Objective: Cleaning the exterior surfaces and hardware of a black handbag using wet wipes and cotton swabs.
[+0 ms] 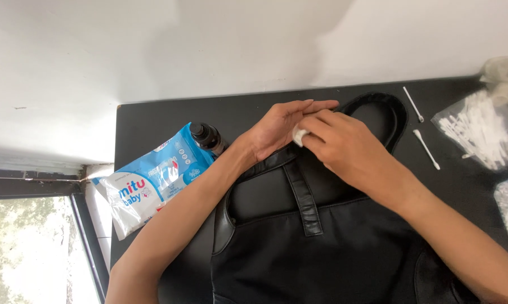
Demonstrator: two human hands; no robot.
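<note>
I see a glossy black leather bag (321, 236) lying flat on the black table (152, 118) | right hand (344, 149) pinches a white wad (300, 135) at its strap | left hand (276, 126) spread flat, steadying

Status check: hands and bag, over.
Right hand pinching white wipe at black bag. Left hand open, steadying handle. Nothing blocking.

Wipes pack (147, 183), dark bottle (207, 137), cotton swabs (425, 148) (two loose), swab bag (480, 130).
</note>
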